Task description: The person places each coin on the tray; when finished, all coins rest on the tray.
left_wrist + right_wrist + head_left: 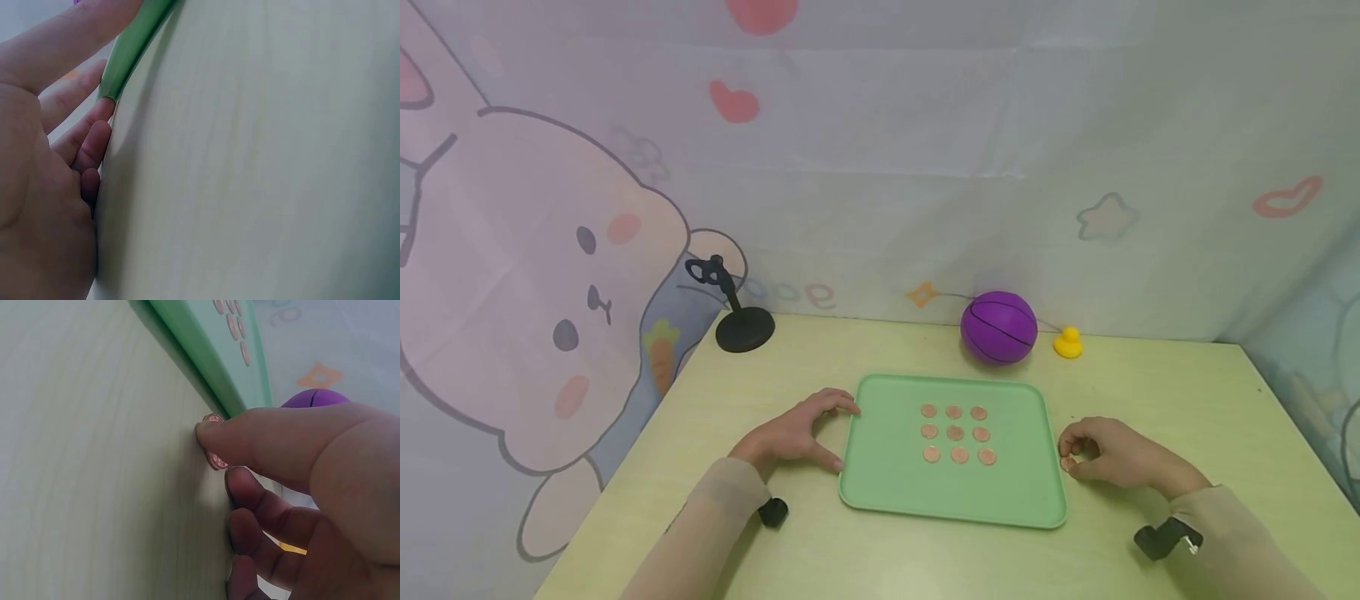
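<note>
On the green tray (887, 483), several copper coins (955, 432) lie flat in three neat rows. My left hand (793, 429) is at the tray's left edge, thumb and fingers spread and touching the rim; in the left wrist view the fingers (94, 140) rest against the tray's side. Just outside the tray's right edge, my right hand (1108, 454) pinches one copper coin (1068, 464) between thumb and fingers, low at the table top. In the right wrist view the thumb covers part of that coin (217, 459).
Behind the tray sit a purple ball (998, 327) and a small yellow rubber duck (1068, 342). A black stand (745, 328) with a round base is at the table's back left corner. A printed cloth (880, 167) hangs behind the pale table (805, 533).
</note>
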{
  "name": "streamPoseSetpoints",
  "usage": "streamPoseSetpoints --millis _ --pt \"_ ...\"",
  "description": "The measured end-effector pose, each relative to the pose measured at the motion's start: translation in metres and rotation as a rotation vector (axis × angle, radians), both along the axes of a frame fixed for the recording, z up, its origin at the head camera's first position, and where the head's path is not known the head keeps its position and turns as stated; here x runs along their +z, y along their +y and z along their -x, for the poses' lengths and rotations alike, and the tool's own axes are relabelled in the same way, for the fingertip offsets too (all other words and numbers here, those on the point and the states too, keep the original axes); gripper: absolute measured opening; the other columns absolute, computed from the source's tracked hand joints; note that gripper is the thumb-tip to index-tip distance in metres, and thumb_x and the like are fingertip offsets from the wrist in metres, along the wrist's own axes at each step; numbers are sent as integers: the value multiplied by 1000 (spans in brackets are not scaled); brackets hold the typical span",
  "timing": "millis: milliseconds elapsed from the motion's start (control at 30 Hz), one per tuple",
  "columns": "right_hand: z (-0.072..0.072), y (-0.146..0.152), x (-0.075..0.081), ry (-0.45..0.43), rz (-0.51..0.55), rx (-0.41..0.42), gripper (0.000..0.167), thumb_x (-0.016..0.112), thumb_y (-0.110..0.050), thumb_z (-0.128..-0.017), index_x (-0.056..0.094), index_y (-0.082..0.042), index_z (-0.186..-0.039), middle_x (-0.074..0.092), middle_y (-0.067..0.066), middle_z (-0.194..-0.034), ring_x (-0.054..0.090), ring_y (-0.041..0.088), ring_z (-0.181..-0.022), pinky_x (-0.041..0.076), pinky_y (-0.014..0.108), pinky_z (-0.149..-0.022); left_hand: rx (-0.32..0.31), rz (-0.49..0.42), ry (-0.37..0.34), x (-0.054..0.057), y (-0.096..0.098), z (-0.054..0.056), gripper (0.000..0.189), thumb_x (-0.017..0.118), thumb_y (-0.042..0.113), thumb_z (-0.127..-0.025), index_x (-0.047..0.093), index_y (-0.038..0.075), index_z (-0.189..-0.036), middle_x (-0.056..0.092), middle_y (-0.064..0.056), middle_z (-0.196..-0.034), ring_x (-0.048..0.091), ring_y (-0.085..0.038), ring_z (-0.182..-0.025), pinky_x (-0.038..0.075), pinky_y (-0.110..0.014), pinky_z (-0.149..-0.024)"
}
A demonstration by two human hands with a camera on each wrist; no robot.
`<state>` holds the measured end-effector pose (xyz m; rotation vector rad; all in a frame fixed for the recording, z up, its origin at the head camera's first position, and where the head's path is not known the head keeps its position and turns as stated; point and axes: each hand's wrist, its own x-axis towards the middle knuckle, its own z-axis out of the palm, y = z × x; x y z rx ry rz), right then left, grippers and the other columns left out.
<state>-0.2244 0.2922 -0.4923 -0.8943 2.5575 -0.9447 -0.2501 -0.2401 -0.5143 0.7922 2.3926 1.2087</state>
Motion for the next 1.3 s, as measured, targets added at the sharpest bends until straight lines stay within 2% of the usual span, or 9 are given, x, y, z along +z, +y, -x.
streamPoseSetpoints --millis 167,467,667,967,1300 --pt "0 -1 1 19 -3 7 13 79 -17 -94 68 -10 -95 62 -6 -90 52 7 -79 46 24 -70 -1 -12 -1 -1 -1 -1 78 99 22 -71 60 17 -139 42 -7 -157 39 -32 -144 26 -57 -124" --pt "0 0 0 -3 5 -17 14 80 -12 -92 67 -16 -93 61 -6 -85 54 5 -78 46 23 -67 -5 -2 6 -2 -1 -1 78 98 24 -72 59 18 -140 42 -6 -157 39 -32 -144 27 -57 -124" --pt "-1 2 1 29 1 -7 11 79 -11 -94 68 -10 -94 58 -7 -82 53 5 -76 45 22 -65 -7 3 18 0 0 0 79 98 23 -72 59 17 -140 43 -7 -156 41 -33 -143 28 -57 -123" --pt "-1 5 0 26 6 -7 11 78 -12 -94 69 -18 -95 66 -8 -88 60 4 -77 56 24 -71 -7 0 -2 1 1 -3 80 98 23 -72 59 16 -140 42 -7 -157 40 -33 -144 26 -57 -124" --pt "1 6 5 23 23 17 10 78 -11 -94 71 -17 -96 68 -7 -91 63 5 -77 59 26 -73 -29 -4 55 0 -1 0 80 99 22 -71 59 14 -140 44 -7 -154 40 -29 -144 31 -52 -123"
